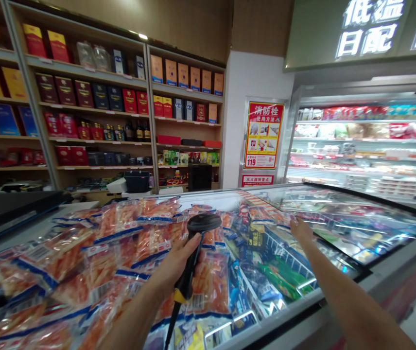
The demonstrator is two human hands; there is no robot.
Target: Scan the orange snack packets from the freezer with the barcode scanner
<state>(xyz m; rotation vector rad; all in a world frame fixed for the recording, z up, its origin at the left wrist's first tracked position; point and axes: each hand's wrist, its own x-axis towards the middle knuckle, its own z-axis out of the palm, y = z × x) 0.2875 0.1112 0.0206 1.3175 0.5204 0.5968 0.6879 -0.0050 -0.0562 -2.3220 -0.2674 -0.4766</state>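
Observation:
My left hand is closed around the handle of a black barcode scanner, its head pointing up and away and its cord hanging down. Beneath it, clear bags of orange-pink frozen food with blue edges are heaped over the left part of a chest freezer. Farther right, my right hand reaches across, its fingers bent at the near edge of the sliding glass lid. Close to those fingertips lies another orange bag. Blur partly hides the fingertips.
Wire basket dividers and a green bag show inside the freezer. A black device stands at the left. Shelves of boxed goods line the back; a lit refrigerated display stands at the right.

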